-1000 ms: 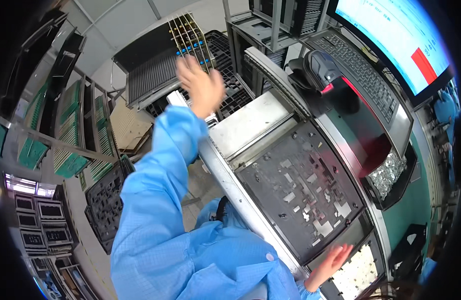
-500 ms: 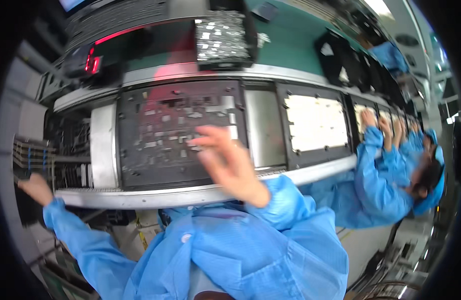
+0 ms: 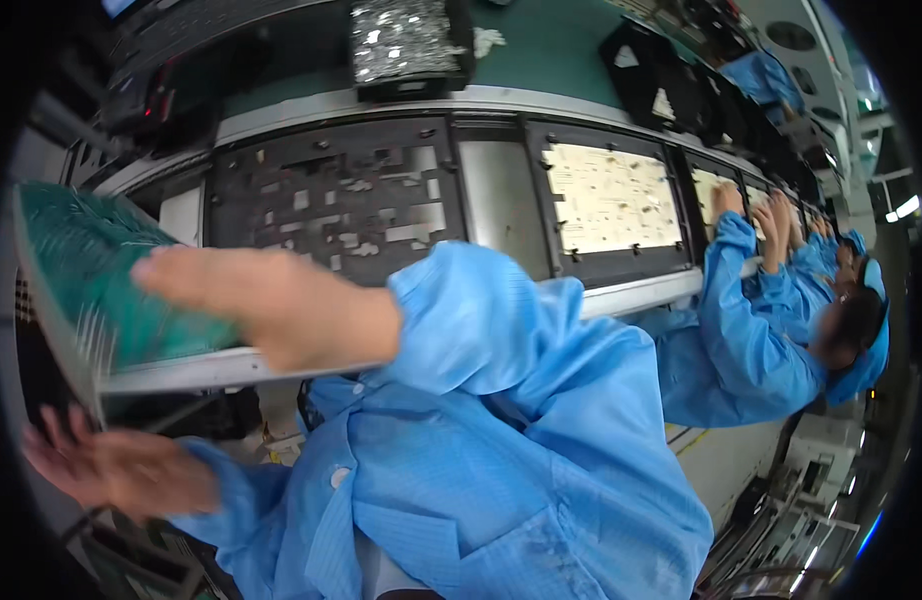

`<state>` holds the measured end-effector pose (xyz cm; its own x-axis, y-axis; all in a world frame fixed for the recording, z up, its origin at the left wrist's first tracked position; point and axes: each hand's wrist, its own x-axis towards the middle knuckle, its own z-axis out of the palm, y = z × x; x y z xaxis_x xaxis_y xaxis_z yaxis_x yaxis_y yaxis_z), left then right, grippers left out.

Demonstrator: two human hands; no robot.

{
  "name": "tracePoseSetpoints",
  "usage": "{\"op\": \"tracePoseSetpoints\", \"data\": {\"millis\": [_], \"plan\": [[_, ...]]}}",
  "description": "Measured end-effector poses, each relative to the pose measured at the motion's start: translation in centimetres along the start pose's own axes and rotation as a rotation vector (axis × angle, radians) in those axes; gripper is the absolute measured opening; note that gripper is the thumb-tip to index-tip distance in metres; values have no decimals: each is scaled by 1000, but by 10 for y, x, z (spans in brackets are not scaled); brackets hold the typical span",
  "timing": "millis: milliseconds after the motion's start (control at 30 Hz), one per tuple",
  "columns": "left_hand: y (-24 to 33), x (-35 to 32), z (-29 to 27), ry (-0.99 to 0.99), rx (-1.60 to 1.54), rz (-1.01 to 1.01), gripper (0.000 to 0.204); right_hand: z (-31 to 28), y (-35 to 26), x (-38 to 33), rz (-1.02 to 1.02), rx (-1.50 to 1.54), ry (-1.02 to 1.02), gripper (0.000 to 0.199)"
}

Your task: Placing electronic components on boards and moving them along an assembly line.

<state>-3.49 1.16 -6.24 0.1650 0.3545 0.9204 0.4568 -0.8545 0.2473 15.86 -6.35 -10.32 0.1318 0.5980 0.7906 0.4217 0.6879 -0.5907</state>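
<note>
Green board: a green circuit board (image 3: 101,275) sits at the near left, tilted, its pale edge facing the viewer; the picture is blurred there.
Right hand: the right hand (image 3: 271,305) lies across the board's near right corner, fingers stretched out along its face and thumb side under the edge, clamped on the board.
Left hand: the left hand (image 3: 116,465) hangs below the board at the near left, fingers spread apart, not touching it as far as the blur allows.
Dark carrier: a black pallet (image 3: 331,200) sits on the conveyor line (image 3: 501,100) just beyond the hands; pale cut-outs show in it, and whether a board lies in it I cannot tell.
Next carrier: to the right, a second black pallet (image 3: 606,270) frames a pale cream panel (image 3: 609,198).
Far tray: a black tray (image 3: 461,45) beyond the line holds a heap of small silvery parts (image 3: 401,35).
Co-workers: people in blue coats (image 3: 751,330) work at the far right of the line.
Change: half a second ago the right hand was bare over the dark pallet and the left reached far left; now the board is up in front.
</note>
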Motion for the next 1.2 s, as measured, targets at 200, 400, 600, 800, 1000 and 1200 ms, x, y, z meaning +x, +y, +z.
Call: {"op": "tracePoseSetpoints", "data": {"millis": [200, 400, 600, 800, 1000, 1200], "plan": [[-118, 26, 77, -598, -702, -633, 55, -88, 29, -46, 815, 622, 9, 41], [-121, -17, 180, -860, -919, -943, 45, -171, 56, -55, 710, 302, 281, 63], [-94, -31, 178, -861, -880, -1060, 36, -189, 88, -59, 927, 167, 200, 53], [-102, -47, 190, -1011, -833, -996, 36, -198, 94, -69, 1056, 65, 184, 38], [-97, -57, 196, -1062, -416, -698, 34, -202, 93, -89, 1013, -298, 119, 39], [-106, -74, 199, -1023, -185, -226, 44, -204, 100, -106, 713, -889, -120, 42]]}}
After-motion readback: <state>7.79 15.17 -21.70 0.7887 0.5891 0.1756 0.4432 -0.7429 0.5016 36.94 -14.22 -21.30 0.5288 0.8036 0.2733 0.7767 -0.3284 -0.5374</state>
